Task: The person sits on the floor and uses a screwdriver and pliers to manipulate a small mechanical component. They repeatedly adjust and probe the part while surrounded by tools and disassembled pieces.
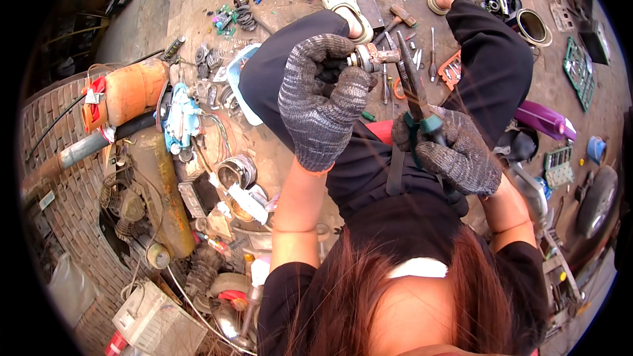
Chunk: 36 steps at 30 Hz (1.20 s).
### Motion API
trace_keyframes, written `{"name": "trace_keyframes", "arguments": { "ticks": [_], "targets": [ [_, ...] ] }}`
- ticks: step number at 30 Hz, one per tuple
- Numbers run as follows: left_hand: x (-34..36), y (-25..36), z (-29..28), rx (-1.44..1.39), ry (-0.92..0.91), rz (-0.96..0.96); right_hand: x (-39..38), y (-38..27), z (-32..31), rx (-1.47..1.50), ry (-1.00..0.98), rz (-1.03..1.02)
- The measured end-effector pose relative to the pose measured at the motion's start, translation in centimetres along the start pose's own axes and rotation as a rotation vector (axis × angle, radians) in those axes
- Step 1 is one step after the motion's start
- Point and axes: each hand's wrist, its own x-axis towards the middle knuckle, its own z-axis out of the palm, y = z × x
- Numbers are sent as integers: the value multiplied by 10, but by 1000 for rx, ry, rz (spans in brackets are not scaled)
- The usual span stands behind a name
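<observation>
My left hand (326, 102), in a grey knitted glove, is closed around a small metal part (372, 57). Shiny rings circle the end near my fingers, and the stubby reddish-brown end points right. In my gloved right hand (458, 151) is a pair of long-jawed pliers (412, 86) with dark green handles, its jaws pointing up and away from me. The tips of the jaws lie close to the part's right end; whether they touch it I cannot tell. Both hands are above my lap, between my bent knees.
A hammer (395, 21) and screwdriver (432, 56) lie on the ground between my feet. At left are an orange cylinder (128, 92), a rusty tank (158, 184) and heaped metal parts. A green socket set (579, 74), purple object (544, 120) and tyre (598, 201) are at right.
</observation>
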Motion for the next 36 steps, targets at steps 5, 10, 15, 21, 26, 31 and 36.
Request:
{"name": "trace_keyframes", "arguments": {
  "ticks": [5, 10, 15, 21, 26, 31, 36],
  "targets": [
    [1, 1, 0, -70, -27, -47, -1, 3, 4, -214, 134, -186],
    [1, -2, -2, 7, -63, -6, -5, 15, 3, -413, 200, -391],
    [2, 1, 1, -23, -57, -62, -5, 11, 4, -432, 227, -399],
    [7, 1, -10, 147, -134, 72, -2, 12, 1, -354, 120, -282],
    [14, 4, -6, 163, -222, 242, 0, 21, 1, -403, 143, -320],
    [13, 7, -5, 571, -297, 276, 1, 0, 3, -351, 153, -183],
    [7, 6, -2, 416, -189, 296, 0, 0, 1, -340, 131, -187]
  ]
}}
